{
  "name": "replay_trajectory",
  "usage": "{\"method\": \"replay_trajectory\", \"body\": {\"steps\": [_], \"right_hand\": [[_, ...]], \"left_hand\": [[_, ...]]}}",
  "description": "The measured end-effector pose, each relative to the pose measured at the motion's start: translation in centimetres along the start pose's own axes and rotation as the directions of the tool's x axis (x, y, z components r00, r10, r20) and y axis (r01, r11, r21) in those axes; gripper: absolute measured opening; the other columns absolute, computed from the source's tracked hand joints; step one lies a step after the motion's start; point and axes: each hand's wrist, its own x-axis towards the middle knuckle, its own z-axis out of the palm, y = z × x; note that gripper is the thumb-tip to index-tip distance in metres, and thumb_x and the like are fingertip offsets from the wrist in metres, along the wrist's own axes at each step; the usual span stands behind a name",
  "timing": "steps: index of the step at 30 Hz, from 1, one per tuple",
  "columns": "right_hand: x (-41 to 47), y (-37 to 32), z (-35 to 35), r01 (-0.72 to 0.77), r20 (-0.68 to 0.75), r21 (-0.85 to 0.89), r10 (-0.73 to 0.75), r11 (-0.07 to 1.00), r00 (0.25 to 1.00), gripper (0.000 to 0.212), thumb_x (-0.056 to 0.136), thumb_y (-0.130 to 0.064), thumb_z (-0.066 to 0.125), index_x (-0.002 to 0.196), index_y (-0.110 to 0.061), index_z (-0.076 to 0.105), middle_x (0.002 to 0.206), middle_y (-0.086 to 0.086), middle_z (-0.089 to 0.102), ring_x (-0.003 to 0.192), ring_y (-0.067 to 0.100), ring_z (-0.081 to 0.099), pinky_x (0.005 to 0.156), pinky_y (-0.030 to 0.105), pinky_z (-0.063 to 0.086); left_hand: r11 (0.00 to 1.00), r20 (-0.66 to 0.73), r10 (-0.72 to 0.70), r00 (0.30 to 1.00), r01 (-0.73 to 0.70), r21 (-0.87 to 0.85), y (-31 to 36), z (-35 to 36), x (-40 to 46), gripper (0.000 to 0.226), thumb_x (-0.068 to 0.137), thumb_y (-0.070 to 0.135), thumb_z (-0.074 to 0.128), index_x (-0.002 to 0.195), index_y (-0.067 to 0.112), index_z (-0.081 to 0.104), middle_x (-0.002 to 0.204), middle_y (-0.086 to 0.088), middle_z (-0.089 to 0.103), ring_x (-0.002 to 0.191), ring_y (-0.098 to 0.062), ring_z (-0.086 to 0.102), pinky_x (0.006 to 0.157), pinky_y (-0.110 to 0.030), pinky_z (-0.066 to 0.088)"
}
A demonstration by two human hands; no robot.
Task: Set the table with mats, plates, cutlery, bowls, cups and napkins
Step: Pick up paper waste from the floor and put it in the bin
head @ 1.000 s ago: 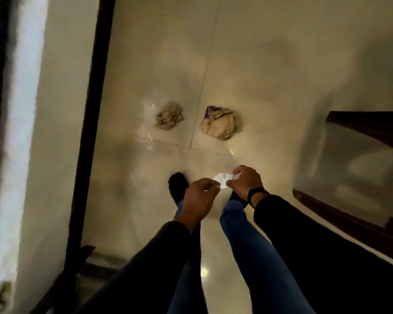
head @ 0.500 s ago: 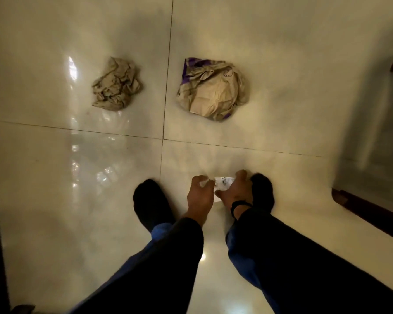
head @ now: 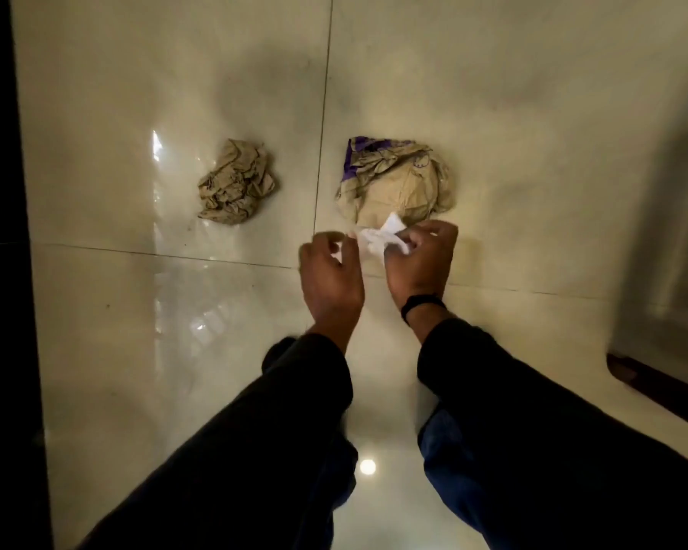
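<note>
A: We pinch the white paper (head: 378,240) at frame centre; right hand (head: 418,260) has its crumpled end. Left hand (head: 330,271) is curled at the other end; grip blurred, we can't tell.

B: Light, limp, tearable, we'd judge; take its edges. Beyond, upper centre, two wads (head: 237,182) on the floor (head: 136,311).

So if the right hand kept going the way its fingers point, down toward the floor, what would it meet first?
Probably the larger crumpled brown paper with purple print: the right hand, pinching a white paper scrap, sits just before it in the picture. Height above the floor is unclear.
</note>
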Motion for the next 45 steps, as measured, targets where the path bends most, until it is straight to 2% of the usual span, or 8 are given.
{"method": "replay_trajectory", "body": {"steps": [4,8,16,20,24,28,37,45], "right_hand": [[6.8,-2.3,1.5,-0.150,0.036,-0.057,0.152,0.987,0.988,0.007,0.079,-0.021,0.077,0.081,-0.017,0.071,0.157,0.011,0.029,0.137,0.027,0.039,0.101,0.017,0.033],[10.7,-3.0,4.5,-0.285,0.131,-0.340,0.346,0.896,0.929,0.037,0.083,-0.033,0.074,0.117,-0.026,0.064,0.149,0.007,0.032,0.132,0.029,0.034,0.085,0.030,0.041],[9.5,-4.0,5.3,0.072,0.238,-0.480,0.051,0.874,0.970,0.012,0.082,-0.025,0.073,0.095,-0.023,0.072,0.116,0.005,0.066,0.110,0.027,0.059,0.086,0.027,0.046],[5.2,-7.9,3.4,0.093,0.233,-0.253,-0.033,0.963,0.972,0.033,0.079,-0.013,0.073,0.055,-0.021,0.052,0.080,0.001,0.067,0.075,0.019,0.062,0.058,0.019,0.037],[-1.2,-16.0,-1.6,0.057,0.375,-0.018,-0.047,0.998,0.926,0.042,0.070,-0.009,0.079,0.052,-0.018,0.042,0.055,-0.006,0.040,0.053,0.012,0.037,0.050,0.022,0.029],[-9.6,-26.6,-7.6,0.105,0.600,0.117,-0.154,0.988,0.785,0.050,0.068,-0.008,0.085,0.052,-0.022,0.040,0.051,-0.011,0.036,0.056,0.013,0.035,0.051,0.026,0.032],[-32.8,-49.1,-23.8,0.608,0.839,0.228,-0.470,0.761,0.274,0.019,0.088,0.000,0.060,0.094,-0.012,0.073,0.095,0.000,0.075,0.093,0.015,0.068,0.087,0.030,0.055],[-52.2,-49.1,-28.3,0.705,0.914,0.383,-0.354,0.596,-0.198,0.033,0.098,-0.046,0.046,0.119,-0.032,0.066,0.113,0.010,0.066,0.103,0.028,0.065,0.091,0.051,0.055]], "left_hand": [[0.951,-0.270,0.055,0.961,0.032,0.306,0.8,-2.7,7.8,0.071,0.078,0.036,0.079,0.139,0.015,0.049,0.146,-0.018,0.042,0.132,-0.039,0.041,0.101,-0.055,0.044],[0.958,-0.160,-0.172,0.972,0.203,0.202,-0.3,-5.6,14.9,0.128,0.061,0.040,0.095,0.158,0.034,0.013,0.168,-0.009,0.008,0.153,-0.039,0.008,0.113,-0.071,0.021],[0.898,0.091,-0.209,0.974,0.155,0.412,-2.4,-6.4,16.4,0.078,0.070,0.054,0.081,0.134,0.029,0.044,0.132,-0.007,0.044,0.122,-0.034,0.046,0.097,-0.055,0.047],[0.878,0.338,-0.351,0.873,0.433,-0.206,-0.7,-8.9,11.9,0.061,0.071,0.028,0.086,0.123,0.017,0.056,0.087,-0.003,0.069,0.058,-0.016,0.061,0.048,-0.028,0.048],[0.690,0.378,-0.274,0.884,0.455,-0.563,4.9,-16.6,4.9,0.051,0.080,0.023,0.079,0.124,0.008,0.060,0.066,0.005,0.066,0.054,-0.014,0.056,0.053,-0.028,0.039],[0.512,0.342,-0.210,0.916,0.401,-0.759,11.2,-29.2,-1.4,0.061,0.070,0.033,0.083,0.126,0.020,0.062,0.116,-0.006,0.074,0.100,-0.029,0.071,0.080,-0.044,0.057],[0.471,-0.031,-0.334,0.942,0.139,-0.871,24.6,-56.1,-22.0,0.042,0.082,0.021,0.079,0.120,0.024,0.063,0.111,-0.005,0.076,0.090,-0.025,0.076,0.065,-0.040,0.062],[0.370,-0.386,-0.645,0.659,-0.173,-0.913,22.0,-66.0,-41.1,0.112,0.043,0.045,0.098,0.138,0.025,0.044,0.127,-0.007,0.066,0.109,-0.023,0.071,0.090,-0.045,0.060]]}}
